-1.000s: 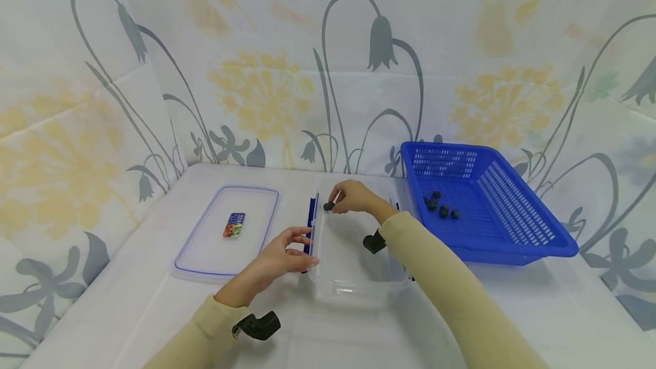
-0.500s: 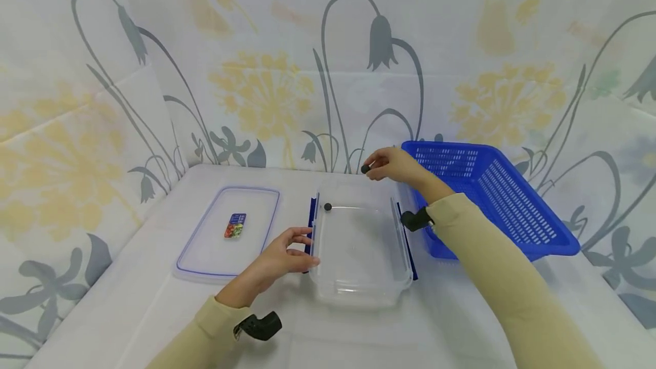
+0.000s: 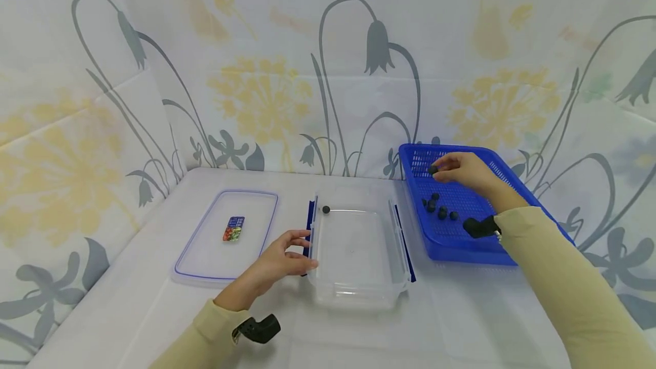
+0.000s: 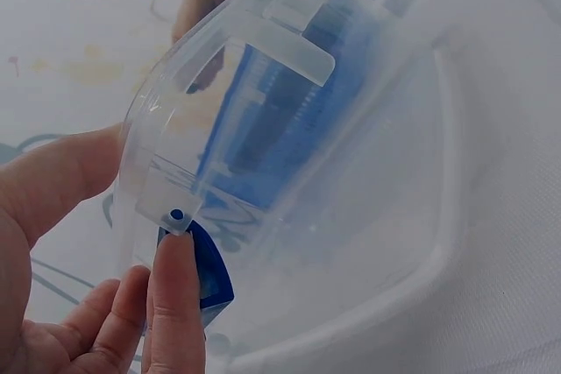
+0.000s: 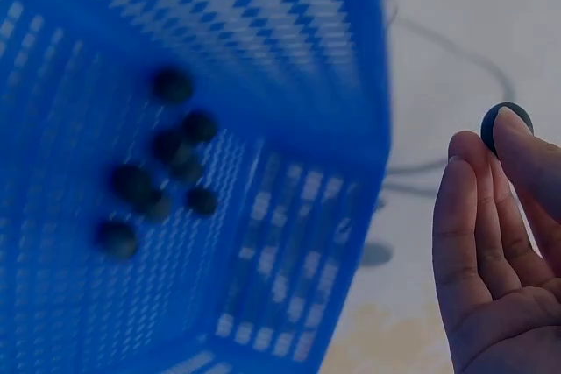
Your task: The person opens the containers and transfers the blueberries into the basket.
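A small dark ball (image 3: 433,169) is pinched between thumb and fingertips of my right hand (image 3: 468,174), which is over the blue plastic basket (image 3: 441,254). Several similar balls (image 5: 131,184) lie on the basket floor. My left hand (image 3: 282,258) rests its thumb and fingertips along the left rim of a clear plastic container (image 3: 353,292). In the left wrist view one finger lies on a blue side latch (image 4: 210,273) that hangs down. Inside the container, one dark ball (image 3: 326,209) sits near the far left corner.
A clear lid with a blue seal (image 3: 205,255) and a small colourful label (image 3: 233,229) lies flat on the left. White cloth (image 3: 328,340) covers the table, and a flower-patterned curtain (image 3: 266,27) hangs behind. The basket stands right of the container.
My right hand has moved from the container's far left corner up and right to above the basket, holding a dark ball. One ball stays in the container. The left hand has kept its place.
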Available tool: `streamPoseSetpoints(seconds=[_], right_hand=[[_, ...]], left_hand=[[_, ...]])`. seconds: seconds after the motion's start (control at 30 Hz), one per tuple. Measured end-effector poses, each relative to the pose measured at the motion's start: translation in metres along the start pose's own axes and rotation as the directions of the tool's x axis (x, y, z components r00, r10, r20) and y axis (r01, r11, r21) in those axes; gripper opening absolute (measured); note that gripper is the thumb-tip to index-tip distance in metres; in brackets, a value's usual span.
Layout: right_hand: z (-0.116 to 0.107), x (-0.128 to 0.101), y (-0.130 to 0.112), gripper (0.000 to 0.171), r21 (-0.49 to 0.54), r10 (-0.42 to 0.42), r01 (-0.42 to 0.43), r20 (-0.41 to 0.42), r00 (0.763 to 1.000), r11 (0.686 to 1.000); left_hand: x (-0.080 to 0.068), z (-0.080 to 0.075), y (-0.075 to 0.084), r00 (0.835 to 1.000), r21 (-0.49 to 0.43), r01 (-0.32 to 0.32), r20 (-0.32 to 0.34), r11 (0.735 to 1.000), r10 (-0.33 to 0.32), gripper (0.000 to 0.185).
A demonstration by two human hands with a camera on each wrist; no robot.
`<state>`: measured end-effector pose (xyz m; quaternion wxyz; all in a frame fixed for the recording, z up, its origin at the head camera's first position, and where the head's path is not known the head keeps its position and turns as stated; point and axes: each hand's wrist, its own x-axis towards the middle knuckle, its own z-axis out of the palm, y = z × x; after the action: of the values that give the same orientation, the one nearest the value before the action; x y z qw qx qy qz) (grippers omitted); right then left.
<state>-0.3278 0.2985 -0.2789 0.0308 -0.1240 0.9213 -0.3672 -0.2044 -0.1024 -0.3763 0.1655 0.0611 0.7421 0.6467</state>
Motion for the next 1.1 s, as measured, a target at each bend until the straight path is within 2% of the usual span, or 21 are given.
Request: streamPoseSetpoints(seconds=[0.17,0.4,0.53,0.8,0.97,1.1], right_hand=[[-0.009,-0.005,0.032,0.039,-0.002,0.054,-0.054,-0.03,0.998,0.999],[-0.012,-0.006,0.062,0.044,0.129,0.121,-0.119,-0.008,0.993,0.984],[-0.014,-0.008,0.072,0.039,0.184,0.126,-0.125,0.002,0.992,0.975],[-0.017,-0.008,0.058,0.043,0.109,0.163,-0.158,-0.035,0.986,0.981],[-0.015,0.001,0.043,0.04,0.093,0.123,-0.119,-0.036,0.992,0.989],[-0.009,0.006,0.021,0.039,0.061,0.095,-0.093,-0.034,0.995,0.994]], left_hand=[[0.001,0.0,0.0,1.0,0.0,0.002,-0.001,1.0,-0.002,0.067],[0.001,0.0,-0.002,1.0,-0.011,0.005,0.009,1.0,-0.005,0.067],[0.001,0.001,-0.002,1.0,-0.008,0.002,0.009,1.0,-0.002,0.067],[0.001,0.0,0.0,1.0,-0.013,-0.005,0.023,1.0,0.005,0.068],[0.0,0.0,0.0,1.0,-0.012,-0.006,0.015,1.0,0.006,0.067],[-0.001,0.0,0.001,1.0,0.002,-0.001,0.007,1.0,0.001,0.068]])
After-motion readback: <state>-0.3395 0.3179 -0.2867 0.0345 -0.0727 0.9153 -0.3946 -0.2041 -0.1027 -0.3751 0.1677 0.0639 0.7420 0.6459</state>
